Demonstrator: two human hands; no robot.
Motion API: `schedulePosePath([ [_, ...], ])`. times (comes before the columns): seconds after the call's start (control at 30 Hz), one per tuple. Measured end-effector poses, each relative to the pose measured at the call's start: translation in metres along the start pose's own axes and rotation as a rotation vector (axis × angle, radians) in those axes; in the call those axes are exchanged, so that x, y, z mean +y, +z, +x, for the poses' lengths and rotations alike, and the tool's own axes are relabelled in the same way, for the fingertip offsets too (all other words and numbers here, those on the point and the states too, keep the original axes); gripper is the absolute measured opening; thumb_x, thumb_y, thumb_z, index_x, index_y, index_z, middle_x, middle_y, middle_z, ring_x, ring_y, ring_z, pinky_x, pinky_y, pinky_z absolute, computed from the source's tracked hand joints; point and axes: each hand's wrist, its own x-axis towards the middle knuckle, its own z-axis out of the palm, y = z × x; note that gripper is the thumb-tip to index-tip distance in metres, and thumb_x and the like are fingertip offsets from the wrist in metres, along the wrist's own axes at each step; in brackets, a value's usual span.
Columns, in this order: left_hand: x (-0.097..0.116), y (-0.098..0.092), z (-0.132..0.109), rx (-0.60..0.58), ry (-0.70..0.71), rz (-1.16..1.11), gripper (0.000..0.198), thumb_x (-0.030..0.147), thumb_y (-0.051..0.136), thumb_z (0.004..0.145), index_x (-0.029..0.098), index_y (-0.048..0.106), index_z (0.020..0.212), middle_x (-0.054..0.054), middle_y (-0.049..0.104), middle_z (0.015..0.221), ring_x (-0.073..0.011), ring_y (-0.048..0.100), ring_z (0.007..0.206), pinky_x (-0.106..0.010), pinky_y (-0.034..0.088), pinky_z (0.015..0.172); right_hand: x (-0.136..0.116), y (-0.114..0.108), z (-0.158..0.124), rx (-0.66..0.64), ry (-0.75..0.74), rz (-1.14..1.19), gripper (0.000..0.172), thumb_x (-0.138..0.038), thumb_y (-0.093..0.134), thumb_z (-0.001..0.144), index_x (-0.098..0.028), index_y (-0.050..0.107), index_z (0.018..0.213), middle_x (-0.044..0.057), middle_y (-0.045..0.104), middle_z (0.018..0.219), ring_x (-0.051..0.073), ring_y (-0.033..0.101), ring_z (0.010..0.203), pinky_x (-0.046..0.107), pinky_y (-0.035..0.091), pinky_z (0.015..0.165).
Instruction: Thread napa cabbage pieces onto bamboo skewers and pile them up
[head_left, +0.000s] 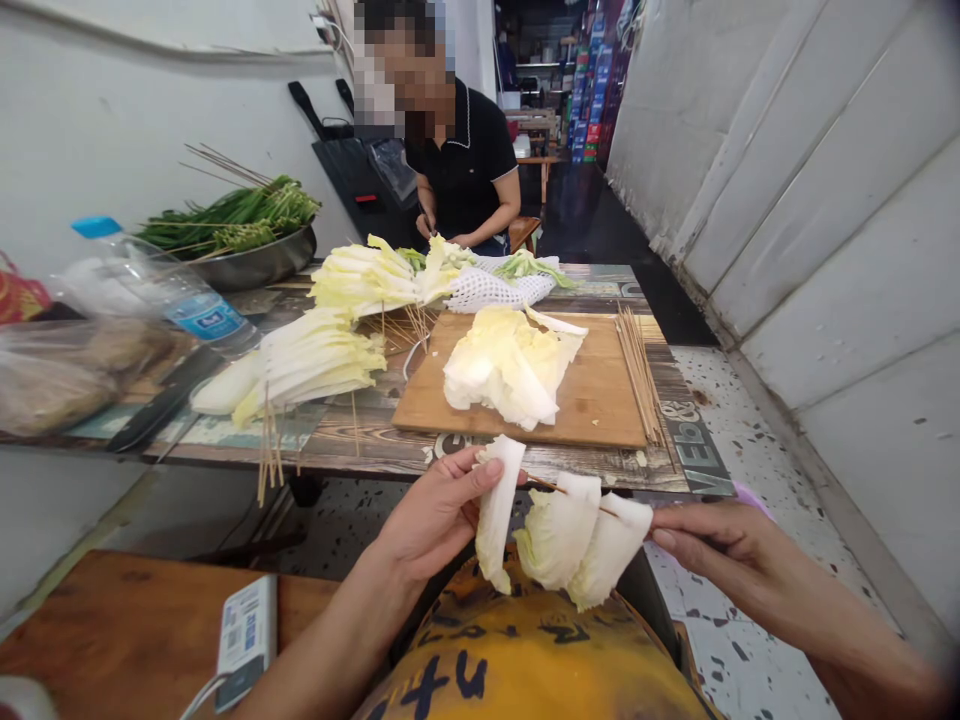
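My left hand is closed on a strip of napa cabbage leaf, thumb in front and fingers behind. A thin bamboo skewer runs from this strip through two more cabbage pieces hanging to its right. My right hand pinches the far right end, where the last piece meets the skewer; its fingertips partly hide the grip. Both hands are above my lap, in front of the table edge. Loose cabbage leaves lie on a wooden cutting board just beyond.
Bare skewers lie along the board's right side. Skewered cabbage is piled at left, near a knife and a water bottle. A metal bowl holds greens. Across the table sits another person. A power bank rests on a stool.
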Motion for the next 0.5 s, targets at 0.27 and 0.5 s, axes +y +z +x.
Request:
schedulePosePath([
  [0.27,-0.0009,0.0017,-0.0028,0.030,0.047,0.029,0.021,0.026,0.081,0.061,0.012,0.070,0.073,-0.003,0.070,0.067,-0.0106,0.060,0.057,-0.020,0.049,0.059,-0.0018,0.0011,-0.0009,-0.008,0.012,-0.015,0.030,-0.027,0.053,0.090,-0.029,0.065,0.118,0.000,0.071,0.107,0.019,0.066,0.091,0.025,0.052,0.079],
  [0.5,0.0006,0.0040,-0.0042,0.074,0.089,0.102,0.023,0.027,0.082,0.058,0.012,0.072,0.072,-0.004,0.070,0.067,-0.0129,0.062,0.062,-0.022,0.050,0.063,-0.0079,0.0000,-0.0028,-0.003,0.024,-0.047,0.028,-0.031,0.052,0.090,-0.028,0.068,0.114,0.000,0.073,0.094,0.019,0.066,0.082,0.025,0.053,0.071],
])
